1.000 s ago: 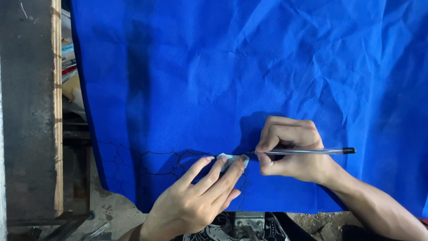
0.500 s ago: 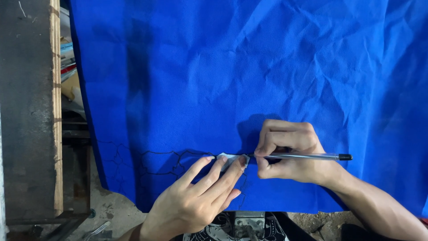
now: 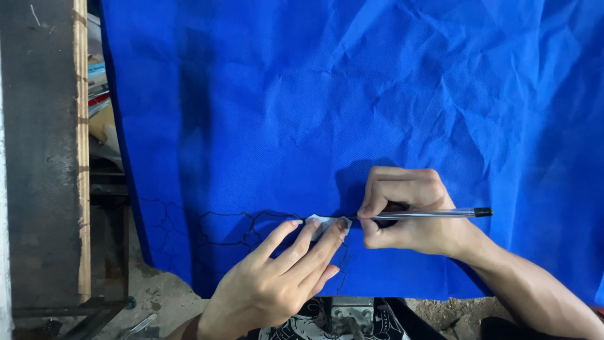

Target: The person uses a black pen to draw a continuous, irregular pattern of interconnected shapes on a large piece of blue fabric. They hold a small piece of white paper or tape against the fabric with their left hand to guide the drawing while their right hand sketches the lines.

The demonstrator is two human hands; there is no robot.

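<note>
A wrinkled blue cloth [image 3: 352, 113] is spread flat and fills most of the view. Black pen outlines [image 3: 220, 230] run along its near left part. My left hand [image 3: 277, 280] lies flat on the cloth, its fingertips pressing down a small white paper template [image 3: 324, 223]. My right hand [image 3: 409, 211] grips a clear pen [image 3: 421, 215] with a black cap end, held nearly level, its tip touching the template's right edge.
A dark wooden beam [image 3: 44, 157] stands along the left edge, with stacked papers and boxes [image 3: 97, 82] behind it. Bare dirt floor [image 3: 157, 296] shows under the cloth's near edge. A metal part [image 3: 349, 315] sits below between my arms.
My right hand and the pen have shifted slightly left, bringing the tip close against the template. My left hand has stayed put.
</note>
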